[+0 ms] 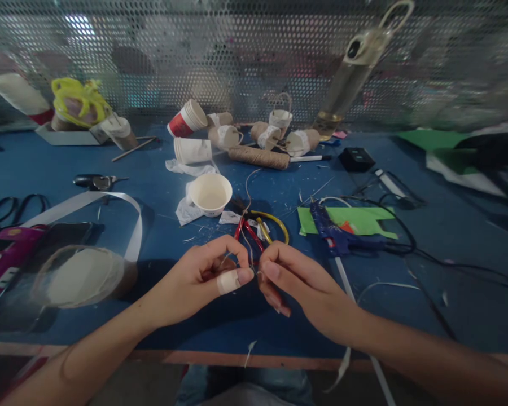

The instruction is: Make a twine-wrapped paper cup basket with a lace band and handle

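My left hand (195, 279), with a bandage around the thumb, pinches a thin brown twine (249, 189) between thumb and index finger. Close beside it, my right hand (309, 282) is closed in a pinch at the same twine, the fingertips almost meeting the left ones. The strand runs back from my fingers towards a twine roll (260, 158). Under it, just beyond my hands, lie red-handled pliers (250, 232) and a yellow-handled tool (279, 223). A white paper cup (211, 194) stands upright behind my left hand.
A blue glue gun (347, 241) rests on green paper (302, 220) at right, its cable trailing. At left are a magenta glue gun (17, 254), a phone (21, 307) and white ribbon (135, 225). Several cups and a tilted-looking bottle (347, 84) line the perforated metal screen (245, 56).
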`<control>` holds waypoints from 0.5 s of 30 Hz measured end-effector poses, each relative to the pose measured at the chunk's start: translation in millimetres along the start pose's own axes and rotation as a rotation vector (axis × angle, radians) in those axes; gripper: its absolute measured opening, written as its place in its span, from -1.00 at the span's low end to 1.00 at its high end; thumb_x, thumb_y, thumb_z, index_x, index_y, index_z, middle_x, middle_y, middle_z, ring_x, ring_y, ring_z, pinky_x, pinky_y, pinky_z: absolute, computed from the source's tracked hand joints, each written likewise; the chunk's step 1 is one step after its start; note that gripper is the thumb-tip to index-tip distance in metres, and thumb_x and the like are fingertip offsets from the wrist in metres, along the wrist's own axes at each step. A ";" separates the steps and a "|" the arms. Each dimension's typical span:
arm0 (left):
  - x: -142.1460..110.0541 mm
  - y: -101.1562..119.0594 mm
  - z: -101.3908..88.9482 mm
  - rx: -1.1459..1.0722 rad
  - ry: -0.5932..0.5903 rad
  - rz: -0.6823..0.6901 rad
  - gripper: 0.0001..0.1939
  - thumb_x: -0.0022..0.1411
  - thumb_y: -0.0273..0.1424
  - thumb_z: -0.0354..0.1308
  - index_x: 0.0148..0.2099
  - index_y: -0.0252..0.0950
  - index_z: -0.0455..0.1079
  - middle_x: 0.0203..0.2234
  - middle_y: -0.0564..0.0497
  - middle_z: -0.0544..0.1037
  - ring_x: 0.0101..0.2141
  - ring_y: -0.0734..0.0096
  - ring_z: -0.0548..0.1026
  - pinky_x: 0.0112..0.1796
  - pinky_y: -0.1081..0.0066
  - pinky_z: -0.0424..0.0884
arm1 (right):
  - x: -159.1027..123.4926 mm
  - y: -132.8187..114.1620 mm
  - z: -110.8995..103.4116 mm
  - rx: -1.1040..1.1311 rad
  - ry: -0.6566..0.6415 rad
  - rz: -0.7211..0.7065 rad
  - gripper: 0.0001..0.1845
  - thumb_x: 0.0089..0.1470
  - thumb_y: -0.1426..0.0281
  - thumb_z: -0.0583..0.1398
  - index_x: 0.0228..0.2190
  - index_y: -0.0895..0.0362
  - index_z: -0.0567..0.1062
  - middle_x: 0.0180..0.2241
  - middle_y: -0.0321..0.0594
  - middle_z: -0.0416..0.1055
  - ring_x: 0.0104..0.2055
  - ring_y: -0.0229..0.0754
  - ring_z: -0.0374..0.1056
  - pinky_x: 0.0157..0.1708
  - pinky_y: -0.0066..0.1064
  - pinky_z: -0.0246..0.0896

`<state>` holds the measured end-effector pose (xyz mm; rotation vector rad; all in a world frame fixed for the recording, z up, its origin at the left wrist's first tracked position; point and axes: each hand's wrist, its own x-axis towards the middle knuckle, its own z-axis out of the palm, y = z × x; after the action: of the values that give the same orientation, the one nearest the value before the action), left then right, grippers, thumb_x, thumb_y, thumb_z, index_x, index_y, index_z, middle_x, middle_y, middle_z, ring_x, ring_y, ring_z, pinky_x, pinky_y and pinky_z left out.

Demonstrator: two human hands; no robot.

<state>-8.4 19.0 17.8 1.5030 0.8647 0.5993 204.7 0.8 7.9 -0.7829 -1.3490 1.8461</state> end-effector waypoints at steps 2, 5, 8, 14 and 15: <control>0.0 0.0 0.0 -0.006 -0.012 -0.011 -0.76 0.34 -0.16 0.17 -0.22 -0.22 0.31 -0.58 0.20 0.17 -0.54 0.55 0.10 -0.52 0.53 0.01 | 0.0 0.3 0.0 -0.005 -0.002 -0.003 -0.71 0.38 0.20 0.08 -0.33 0.12 0.29 -0.51 -0.43 0.22 -0.53 -0.43 0.14 -0.55 -0.57 0.10; 0.4 -1.1 -0.2 -0.008 -0.017 -0.014 -0.76 0.34 -0.17 0.18 -0.22 -0.23 0.32 -0.58 0.21 0.16 -0.55 0.56 0.08 -0.53 0.52 -0.01 | -0.7 0.8 -0.1 -0.010 -0.001 -0.002 -0.71 0.38 0.19 0.08 -0.33 0.12 0.29 -0.50 -0.43 0.23 -0.53 -0.43 0.15 -0.54 -0.56 0.11; 1.1 -2.5 -0.7 0.014 -0.005 0.000 -0.76 0.34 -0.18 0.17 -0.23 -0.24 0.34 -0.59 0.21 0.13 -0.55 0.56 0.07 -0.52 0.50 -0.02 | -1.1 1.6 -0.2 -0.013 0.002 -0.008 -0.71 0.38 0.20 0.07 -0.33 0.12 0.29 -0.51 -0.44 0.23 -0.54 -0.43 0.15 -0.55 -0.56 0.10; 0.7 -1.5 -0.7 0.038 0.000 -0.003 -0.77 0.36 -0.19 0.15 -0.22 -0.26 0.37 -0.62 0.22 0.10 -0.57 0.56 0.04 -0.53 0.49 -0.05 | -0.5 1.3 -0.2 -0.008 0.012 -0.004 -0.72 0.37 0.19 0.08 -0.33 0.12 0.29 -0.51 -0.42 0.23 -0.54 -0.41 0.15 -0.57 -0.54 0.09; 0.6 -1.0 -0.7 0.034 -0.005 -0.003 -0.77 0.37 -0.19 0.14 -0.21 -0.26 0.37 -0.63 0.23 0.09 -0.58 0.57 0.03 -0.54 0.49 -0.06 | -0.5 1.1 -0.3 -0.009 0.013 0.002 -0.71 0.37 0.19 0.09 -0.32 0.12 0.29 -0.51 -0.42 0.23 -0.54 -0.41 0.14 -0.57 -0.54 0.09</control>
<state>-8.7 19.9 16.9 1.5330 0.8776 0.5806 205.0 0.4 6.8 -0.8003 -1.3492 1.8344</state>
